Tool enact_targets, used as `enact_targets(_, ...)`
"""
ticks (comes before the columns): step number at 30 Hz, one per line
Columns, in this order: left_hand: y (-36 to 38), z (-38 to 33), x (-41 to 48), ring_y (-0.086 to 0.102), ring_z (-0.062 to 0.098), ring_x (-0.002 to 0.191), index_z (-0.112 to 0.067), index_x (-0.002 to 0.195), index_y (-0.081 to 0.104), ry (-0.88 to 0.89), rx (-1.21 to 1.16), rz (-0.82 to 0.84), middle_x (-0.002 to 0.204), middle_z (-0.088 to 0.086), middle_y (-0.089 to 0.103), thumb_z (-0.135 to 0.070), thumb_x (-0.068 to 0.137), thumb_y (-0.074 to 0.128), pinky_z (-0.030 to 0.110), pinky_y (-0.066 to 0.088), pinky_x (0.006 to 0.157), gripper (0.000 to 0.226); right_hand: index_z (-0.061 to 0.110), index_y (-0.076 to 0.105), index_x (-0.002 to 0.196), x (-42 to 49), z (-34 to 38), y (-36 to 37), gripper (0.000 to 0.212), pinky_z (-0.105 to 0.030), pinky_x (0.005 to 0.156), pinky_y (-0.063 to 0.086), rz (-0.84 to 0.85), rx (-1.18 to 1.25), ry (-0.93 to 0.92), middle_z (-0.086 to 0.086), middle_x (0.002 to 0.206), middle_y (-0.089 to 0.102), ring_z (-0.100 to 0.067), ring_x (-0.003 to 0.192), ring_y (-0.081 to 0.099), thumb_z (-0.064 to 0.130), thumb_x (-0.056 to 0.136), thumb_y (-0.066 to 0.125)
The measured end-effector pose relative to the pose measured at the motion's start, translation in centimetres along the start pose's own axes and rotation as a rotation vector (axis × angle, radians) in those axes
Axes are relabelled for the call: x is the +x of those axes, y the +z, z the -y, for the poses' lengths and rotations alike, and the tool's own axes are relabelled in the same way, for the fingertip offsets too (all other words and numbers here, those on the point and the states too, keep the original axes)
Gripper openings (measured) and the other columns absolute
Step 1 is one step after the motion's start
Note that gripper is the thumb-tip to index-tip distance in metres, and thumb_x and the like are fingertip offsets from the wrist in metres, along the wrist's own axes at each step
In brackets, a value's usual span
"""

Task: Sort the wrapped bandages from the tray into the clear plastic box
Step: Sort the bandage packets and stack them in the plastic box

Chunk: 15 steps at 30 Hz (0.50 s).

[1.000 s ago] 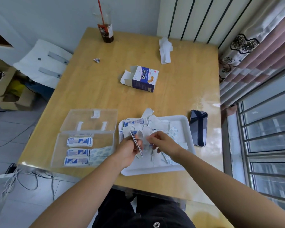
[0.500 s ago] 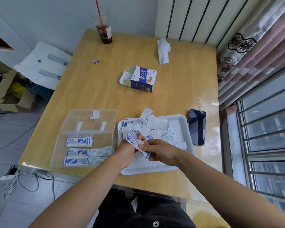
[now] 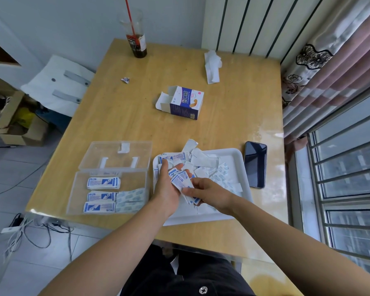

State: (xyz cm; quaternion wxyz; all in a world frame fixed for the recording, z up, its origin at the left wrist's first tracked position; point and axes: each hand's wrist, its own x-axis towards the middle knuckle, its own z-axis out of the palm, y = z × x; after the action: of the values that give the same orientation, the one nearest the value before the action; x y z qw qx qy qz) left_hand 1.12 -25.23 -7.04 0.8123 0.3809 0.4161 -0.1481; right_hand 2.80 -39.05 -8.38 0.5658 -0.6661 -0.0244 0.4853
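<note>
Bandages [image 3: 179, 180]: left hand [image 3: 166, 190] grips, right hand [image 3: 212, 192] pinches.

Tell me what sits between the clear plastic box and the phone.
In the head view, the white tray holding loose wrapped bandages lies between the clear plastic box and the phone.

Single head-worn wide-angle view, forward and steeply down, close above tray [image 3: 242, 161] and table [image 3: 120, 116]

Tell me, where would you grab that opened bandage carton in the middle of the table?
Probably from above, pinching the carton across its closed body near the right end; its flaps splay open on the left and would likely bend.
</note>
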Motion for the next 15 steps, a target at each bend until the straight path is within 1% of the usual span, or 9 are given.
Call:
enact_targets(2,0.0,0.4,0.1,0.060,0.023,0.087,-0.016,0.094,0.064,-0.036,0.055,-0.007,0.088,0.005,0.060,-0.059,0.094,0.038,0.044,0.049,0.090,0.050,0.012,0.062,0.117,0.2,0.1,0.3,0.027,-0.020,0.073,0.046,0.044,-0.056,-0.005,0.001,0.099,0.063,-0.012,0.086,0.057,0.028,0.098,0.053)
enact_targets(4,0.2,0.9,-0.2,0.061,0.020,0.081,-0.018,0.086,0.063,-0.083,0.071,0.005,0.081,0.001,0.062,-0.055,0.095,0.040,0.038,0.051,0.073,0.044,0.017,0.061,0.118,0.2,0.2,0.4,0.023,-0.019,0.082,0.047,0.060,-0.086,-0.010,0.005,0.112,0.062,-0.010,0.097,0.061,0.024,0.101,0.047)
enact_targets(6,0.0,1.2,-0.3,0.062,0.019,0.078,-0.019,0.084,0.064,-0.040,0.149,0.002,0.079,-0.001,0.068,-0.048,0.097,0.041,0.033,0.048,0.068,0.039,0.019,0.060,0.104,0.0,0.1,0.3,0.015,-0.022,0.080,0.051,0.021,-0.170,-0.031,0.002,0.105,0.065,-0.013,0.094,0.064,0.019,0.100,0.045)
enact_targets(7,-0.4,1.3,-0.2,0.062,0.020,0.078,-0.020,0.085,0.066,0.026,0.237,-0.024,0.079,-0.001,0.070,-0.044,0.097,0.042,0.033,0.047,0.069,0.036,0.016,0.057,0.093,-0.1,-0.1,0.1,0.014,-0.030,0.078,0.052,-0.031,-0.266,-0.051,-0.003,0.095,0.067,-0.019,0.089,0.067,0.018,0.099,0.045)
enact_targets(8,-1.0,1.3,0.0,0.060,0.020,0.081,-0.020,0.087,0.067,0.108,0.337,-0.048,0.081,0.000,0.070,-0.042,0.096,0.044,0.033,0.046,0.072,0.033,0.013,0.051,0.084,-0.1,-0.3,0.0,0.015,-0.038,0.077,0.053,-0.094,-0.380,-0.071,-0.007,0.085,0.067,-0.024,0.086,0.068,0.018,0.097,0.045)
enact_targets(10,-2.2,1.4,0.1,0.055,0.019,0.085,-0.019,0.093,0.066,0.254,0.580,-0.027,0.090,0.007,0.064,-0.041,0.091,0.049,0.032,0.044,0.077,0.028,0.016,0.041,0.076,-0.3,-0.8,-0.1,0.022,-0.042,0.072,0.052,-0.202,-0.621,-0.106,-0.004,0.074,0.065,-0.026,0.082,0.069,0.023,0.097,0.044)
enact_targets(11,-2.8,1.5,0.0,0.053,0.018,0.082,-0.019,0.095,0.065,0.328,0.727,0.015,0.093,0.007,0.059,-0.037,0.090,0.052,0.029,0.043,0.076,0.023,0.017,0.041,0.078,-0.3,-1.0,0.0,0.023,-0.041,0.068,0.050,-0.240,-0.758,-0.127,-0.003,0.075,0.065,-0.029,0.080,0.067,0.027,0.098,0.043)
enact_targets(13,-4.0,2.0,0.3,0.053,0.011,0.072,-0.023,0.101,0.064,0.457,1.079,0.077,0.095,-0.002,0.051,-0.026,0.089,0.061,0.023,0.043,0.070,0.013,0.013,0.047,0.093,-0.1,-1.4,0.2,0.020,-0.037,0.060,0.043,-0.300,-1.060,-0.166,-0.010,0.084,0.066,-0.034,0.079,0.061,0.031,0.100,0.040)
enact_targets(15,-4.5,2.5,0.2,0.054,0.009,0.066,-0.025,0.099,0.064,0.546,1.323,0.032,0.088,-0.011,0.048,-0.022,0.087,0.064,0.024,0.044,0.066,0.012,0.013,0.048,0.106,0.1,-1.6,0.7,0.020,-0.031,0.051,0.032,-0.340,-1.305,-0.207,-0.011,0.090,0.065,-0.033,0.076,0.059,0.029,0.101,0.036)
